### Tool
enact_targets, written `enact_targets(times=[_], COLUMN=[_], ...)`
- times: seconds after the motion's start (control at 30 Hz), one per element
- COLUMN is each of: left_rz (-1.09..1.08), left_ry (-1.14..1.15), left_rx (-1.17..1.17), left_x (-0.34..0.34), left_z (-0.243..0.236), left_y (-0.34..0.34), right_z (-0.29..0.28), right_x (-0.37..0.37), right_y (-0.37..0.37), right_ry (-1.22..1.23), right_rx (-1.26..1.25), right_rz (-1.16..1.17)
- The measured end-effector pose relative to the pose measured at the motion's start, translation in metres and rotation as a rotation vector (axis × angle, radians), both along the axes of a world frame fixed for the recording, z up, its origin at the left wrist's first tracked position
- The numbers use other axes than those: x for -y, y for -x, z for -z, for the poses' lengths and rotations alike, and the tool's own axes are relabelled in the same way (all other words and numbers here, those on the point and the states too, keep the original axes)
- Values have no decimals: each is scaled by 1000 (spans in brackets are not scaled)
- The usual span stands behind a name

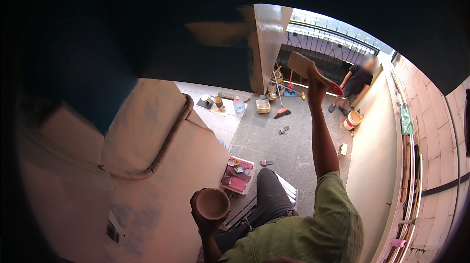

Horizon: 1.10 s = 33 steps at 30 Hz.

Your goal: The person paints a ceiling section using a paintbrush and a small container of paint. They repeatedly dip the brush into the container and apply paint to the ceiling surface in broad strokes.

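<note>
The right hand (314, 78), raised on an outstretched arm in the upper middle of the frame, is closed around the red handle of a wide paintbrush (306, 67), whose flat pale head tilts up and to the left, close to the edge of the pale beam (268, 43) that juts down from the dark ceiling. The left hand (205, 216), low in the frame and left of centre, cups a small round bowl (212, 203) from below, fingers wrapped about its side; the bowl stands upright with its mouth open to the camera, and its inside looks brownish. Below and to the right of the bowl lie the person's green striped shirt and dark trouser leg, which rests over the slats of a ladder or platform (286, 189). Just above the bowl, on the grey floor far below, sits a red tray (237, 175) with small tools on it. To the left a large cream wall surface (147, 175) fills the frame, crossed by a curved pipe (169, 143). Farther up the floor stand a water bottle (239, 105), a broom (281, 109), some pots and a pale tub (263, 106). At the upper right another person (355, 84) in dark clothes bends near a black railing, with a white bucket (352, 119) just below.
</note>
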<state>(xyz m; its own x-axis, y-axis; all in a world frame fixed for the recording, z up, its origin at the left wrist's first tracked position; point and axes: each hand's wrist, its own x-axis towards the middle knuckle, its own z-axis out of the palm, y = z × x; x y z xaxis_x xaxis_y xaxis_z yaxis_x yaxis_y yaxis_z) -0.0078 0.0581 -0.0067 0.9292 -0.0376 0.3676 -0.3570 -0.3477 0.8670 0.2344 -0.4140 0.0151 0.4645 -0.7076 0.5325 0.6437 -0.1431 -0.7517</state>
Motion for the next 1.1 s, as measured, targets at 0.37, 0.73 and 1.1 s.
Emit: enact_targets(times=[0.37,0.73,1.1], left_rz=[8,-28,-60], left_ry=[-18,-48,-84], left_rx=[-24,-11,17], left_x=[14,9,14], left_z=[-11,-5,-11], left_y=[2,-1,-7], right_z=[-124,-122,-134], right_x=[30,-47,77], right_y=[-98,37,-120], right_ry=[282,76,47], right_rx=[-78,142,208], right_rz=[61,-445,-159])
